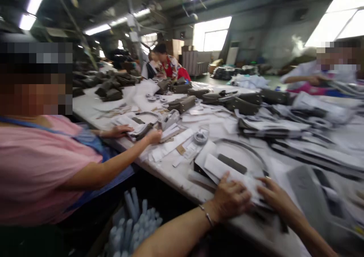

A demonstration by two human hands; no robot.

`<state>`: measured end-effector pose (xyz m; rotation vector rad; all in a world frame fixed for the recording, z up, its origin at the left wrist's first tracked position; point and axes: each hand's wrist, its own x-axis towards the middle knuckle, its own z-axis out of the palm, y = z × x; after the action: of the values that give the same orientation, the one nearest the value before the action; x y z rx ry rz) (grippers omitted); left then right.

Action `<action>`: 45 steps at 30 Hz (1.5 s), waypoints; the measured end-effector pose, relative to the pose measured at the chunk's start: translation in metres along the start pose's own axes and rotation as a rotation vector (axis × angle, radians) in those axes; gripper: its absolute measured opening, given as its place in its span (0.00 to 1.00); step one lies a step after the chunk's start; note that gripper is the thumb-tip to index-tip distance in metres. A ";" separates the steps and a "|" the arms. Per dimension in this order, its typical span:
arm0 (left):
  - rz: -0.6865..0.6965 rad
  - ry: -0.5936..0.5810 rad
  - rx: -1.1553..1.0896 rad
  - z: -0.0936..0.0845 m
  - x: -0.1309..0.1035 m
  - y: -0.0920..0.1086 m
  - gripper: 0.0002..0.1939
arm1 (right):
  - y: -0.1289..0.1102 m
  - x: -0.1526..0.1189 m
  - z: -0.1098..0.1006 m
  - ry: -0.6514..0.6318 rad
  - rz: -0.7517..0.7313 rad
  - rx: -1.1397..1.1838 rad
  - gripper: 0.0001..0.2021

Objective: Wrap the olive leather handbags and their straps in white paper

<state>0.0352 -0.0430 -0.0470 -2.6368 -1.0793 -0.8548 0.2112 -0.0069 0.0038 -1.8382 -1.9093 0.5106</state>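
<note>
A dark olive-grey handbag [231, 163] lies at the table's near edge, partly covered by white wrapping sheets [216, 168]. Its dark strap [257, 153] arches out behind it. My left hand [231, 197], with a bracelet at the wrist, curves over the bag's near side, fingers pressing on the white sheet. At the bag's right end, my right hand [274, 195] grips the wrapped edge with bent fingers. Motion blur softens both hands, and the bag's underside is hidden. Just beyond the bag sits a grey tape roll [200, 137].
To my left a co-worker in a pink top [42, 166] handles a similar bag. A grey tape dispenser [315, 200] stands at my right. Wrapped bags and straps [273, 128] are piled across the table. Below its edge are several pale rolled tubes [133, 223]. Other people work farther back.
</note>
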 end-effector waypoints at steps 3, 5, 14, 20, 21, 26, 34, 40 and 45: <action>-0.051 -0.014 -0.151 0.000 0.002 -0.003 0.13 | 0.020 -0.005 -0.025 -0.073 0.100 -0.038 0.15; -0.054 -0.011 -0.195 -0.001 0.003 -0.005 0.13 | 0.013 -0.009 -0.034 0.043 0.109 -0.110 0.17; -0.007 -0.049 -0.172 0.002 0.002 -0.012 0.17 | -0.041 -0.012 0.030 -0.031 -0.231 0.091 0.23; 0.009 -0.202 -0.213 -0.060 0.014 -0.066 0.11 | -0.021 -0.015 0.053 -0.073 -0.272 -0.117 0.25; -0.058 -0.173 -0.170 -0.068 0.017 -0.079 0.10 | -0.023 -0.016 0.053 -0.061 -0.280 -0.178 0.25; -0.162 -0.257 -0.103 -0.074 0.019 -0.126 0.12 | -0.038 -0.021 0.049 -0.054 -0.286 -0.390 0.27; -0.258 -0.299 -0.059 -0.051 -0.015 -0.105 0.17 | -0.070 -0.018 0.064 -0.051 -0.482 -0.379 0.42; -0.208 -0.354 -0.067 -0.080 0.003 -0.103 0.15 | -0.063 -0.026 0.086 0.027 -0.543 -0.409 0.40; -0.100 -0.387 -0.012 -0.061 0.050 -0.136 0.15 | -0.064 -0.026 0.084 0.048 -0.525 -0.432 0.41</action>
<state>-0.0567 0.0634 0.0228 -2.8509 -1.3018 -0.3703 0.1125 -0.0329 -0.0329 -1.4515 -2.4859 -0.1287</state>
